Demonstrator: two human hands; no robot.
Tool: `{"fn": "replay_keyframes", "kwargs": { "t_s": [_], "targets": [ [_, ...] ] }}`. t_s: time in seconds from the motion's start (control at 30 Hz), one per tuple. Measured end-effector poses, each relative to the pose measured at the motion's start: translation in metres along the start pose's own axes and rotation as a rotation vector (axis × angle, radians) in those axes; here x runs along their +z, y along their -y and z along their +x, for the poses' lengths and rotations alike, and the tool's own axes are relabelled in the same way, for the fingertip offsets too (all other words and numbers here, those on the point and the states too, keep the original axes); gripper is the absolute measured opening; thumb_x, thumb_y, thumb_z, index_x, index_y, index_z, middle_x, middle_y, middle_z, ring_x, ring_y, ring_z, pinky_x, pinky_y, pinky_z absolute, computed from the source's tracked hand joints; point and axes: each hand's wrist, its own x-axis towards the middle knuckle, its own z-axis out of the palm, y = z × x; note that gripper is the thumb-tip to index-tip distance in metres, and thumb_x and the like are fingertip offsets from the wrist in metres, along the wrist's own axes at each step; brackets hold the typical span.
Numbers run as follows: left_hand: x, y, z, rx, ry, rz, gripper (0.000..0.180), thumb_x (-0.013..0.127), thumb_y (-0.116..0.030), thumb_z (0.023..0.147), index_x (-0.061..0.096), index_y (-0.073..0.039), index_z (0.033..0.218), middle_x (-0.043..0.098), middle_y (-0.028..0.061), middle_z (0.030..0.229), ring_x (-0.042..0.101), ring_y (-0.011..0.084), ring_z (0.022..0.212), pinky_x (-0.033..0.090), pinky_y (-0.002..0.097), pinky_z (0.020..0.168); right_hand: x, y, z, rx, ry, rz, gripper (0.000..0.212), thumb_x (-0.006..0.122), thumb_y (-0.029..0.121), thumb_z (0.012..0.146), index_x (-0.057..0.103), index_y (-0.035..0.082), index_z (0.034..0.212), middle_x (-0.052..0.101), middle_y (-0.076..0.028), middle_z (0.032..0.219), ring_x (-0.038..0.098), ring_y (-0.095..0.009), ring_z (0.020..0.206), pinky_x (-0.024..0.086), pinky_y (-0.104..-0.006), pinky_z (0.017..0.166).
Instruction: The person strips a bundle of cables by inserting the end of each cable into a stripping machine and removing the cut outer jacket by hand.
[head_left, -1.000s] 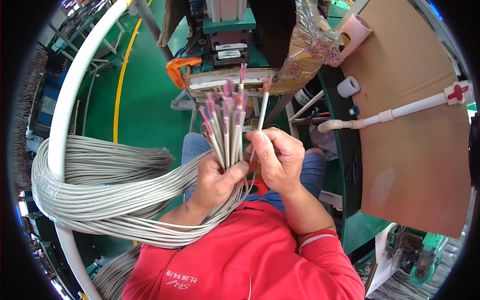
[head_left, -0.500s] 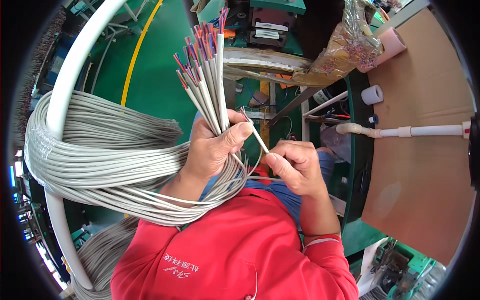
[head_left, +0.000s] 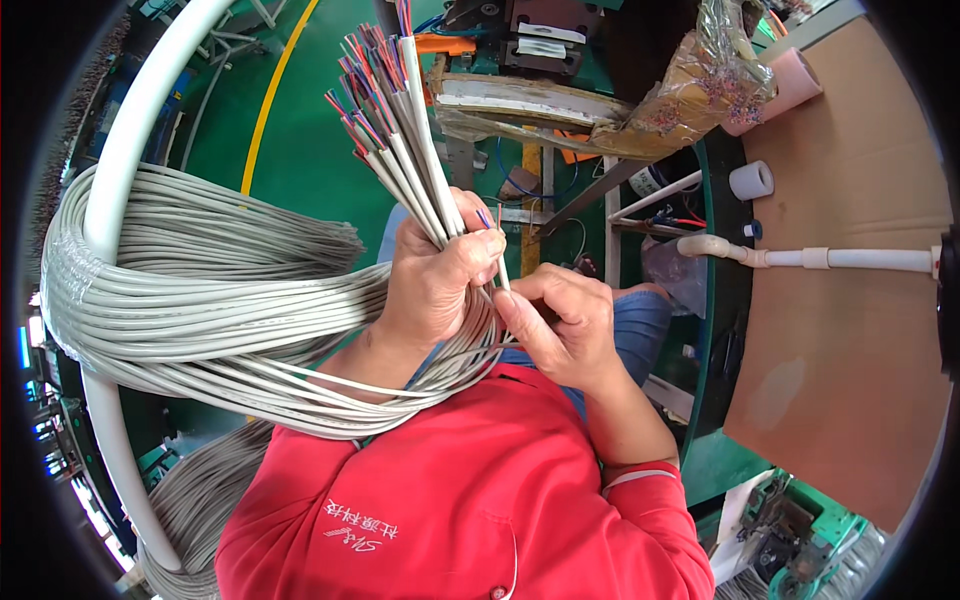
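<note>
My left hand (head_left: 445,265) is closed around a bundle of grey cables (head_left: 408,170), whose stripped ends fan upward and show red, blue and purple inner wires (head_left: 375,85). A single grey cable (head_left: 503,272) stands apart from the bundle, its thin wires spread at the top beside my left thumb. My right hand (head_left: 562,318) pinches that cable lower down between thumb and forefinger. Behind and below my left wrist, the long cable lengths loop round to a thick coil (head_left: 220,315) at the left.
A white curved pipe (head_left: 112,190) passes through the coil. On the right stands a brown board-topped table (head_left: 830,370) with a white pipe (head_left: 850,259), a white roll (head_left: 752,181) and a pink roll (head_left: 790,85). A plastic-wrapped bracket (head_left: 680,110) juts out ahead.
The cable bundle has tipped and shifted left. My right hand has moved left and closer to my left hand, and the single cable now stands more upright, with its wires spread apart.
</note>
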Motion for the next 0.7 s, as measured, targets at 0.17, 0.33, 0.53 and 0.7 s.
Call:
{"fn": "replay_keyframes", "kwargs": {
  "t_s": [0.17, 0.33, 0.53, 0.7],
  "targets": [
    [-0.002, -0.010, 0.013, 0.110, -0.142, -0.027, 0.004, 0.057, -0.002, 0.082, 0.054, -0.004, 0.082, 0.049, 0.0031, 0.068, 0.044, 0.0086, 0.054, 0.040, 0.0241, 0.050, -0.007, 0.007, 0.003, -0.001, 0.020, 0.049, 0.011, 0.068, 0.005, 0.082, 0.063, -0.001, 0.074, 0.058, -0.008, 0.060, 0.054, -0.017, 0.050, 0.041, -0.0281, 0.046],
    [-0.004, -0.016, 0.008, 0.131, -0.108, 0.011, 0.008, 0.058, -0.007, 0.084, 0.051, -0.005, 0.080, 0.046, 0.0026, 0.071, 0.044, 0.0098, 0.056, 0.038, 0.0250, 0.053, -0.021, 0.012, 0.026, 0.381, -0.166, 0.119, 0.019, 0.065, 0.010, 0.085, 0.061, -0.001, 0.069, 0.057, -0.003, 0.056, 0.050, -0.006, 0.052, 0.040, -0.0242, 0.047],
    [-0.004, -0.011, 0.001, 0.041, -0.032, 0.114, 0.009, 0.058, -0.010, 0.084, 0.051, -0.004, 0.084, 0.045, 0.0041, 0.076, 0.045, 0.0119, 0.063, 0.037, 0.0261, 0.058, -0.028, -0.026, 0.084, 0.487, -0.347, 0.256, 0.029, 0.065, 0.024, 0.085, 0.065, -0.001, 0.071, 0.056, -0.001, 0.058, 0.046, -0.004, 0.053, 0.035, -0.0229, 0.047],
    [0.000, -0.013, 0.005, 0.090, 0.021, 0.033, 0.009, 0.060, -0.005, 0.087, 0.056, 0.001, 0.093, 0.053, 0.0053, 0.079, 0.051, 0.0107, 0.063, 0.043, 0.0246, 0.059, -0.030, -0.050, 0.107, 0.485, -0.425, 0.370, 0.025, 0.065, 0.022, 0.083, 0.065, 0.001, 0.070, 0.054, 0.001, 0.058, 0.043, -0.004, 0.051, 0.032, -0.0222, 0.046]
  ]
}}
